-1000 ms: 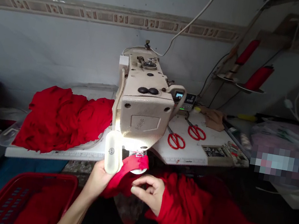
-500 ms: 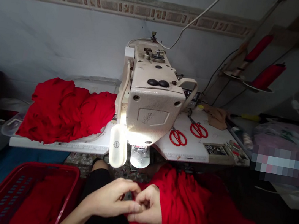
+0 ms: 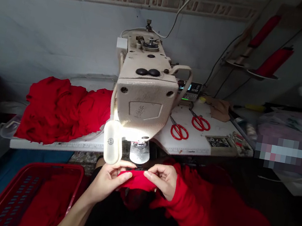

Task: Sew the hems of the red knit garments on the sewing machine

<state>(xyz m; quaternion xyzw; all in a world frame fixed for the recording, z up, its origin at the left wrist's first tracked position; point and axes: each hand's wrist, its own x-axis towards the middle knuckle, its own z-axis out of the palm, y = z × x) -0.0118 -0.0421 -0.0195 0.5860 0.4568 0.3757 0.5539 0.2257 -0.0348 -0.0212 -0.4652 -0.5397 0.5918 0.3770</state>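
Head view: one cream sewing machine [image 3: 141, 101] stands on a white table [image 3: 191, 147], with two red thread cones [image 3: 274, 61] behind, one heap of red cloth [image 3: 63, 113], one red basket [image 3: 36, 198] and two pairs of red scissors [image 3: 178, 131]. Both forearms reach forward, the right in a red sleeve [image 3: 188, 213]. Earlier pressed together lower down, the left hand [image 3: 108, 181] and right hand [image 3: 162, 179] now sit slightly apart near the needle plate [image 3: 140, 152], fingers closed in a pinch on the red fabric band [image 3: 137, 180] stretched between them.

Matt red cloth [image 3: 136, 180], soft and lightly creased, near, chipped cream-painted metal sewing machine head [image 3: 141, 99], smooth white plastic lamp [image 3: 112, 142], red plastic scissors handles [image 3: 178, 132] on smooth white tabletop [image 3: 192, 145], glossy red plastic basket [image 3: 36, 198] near left
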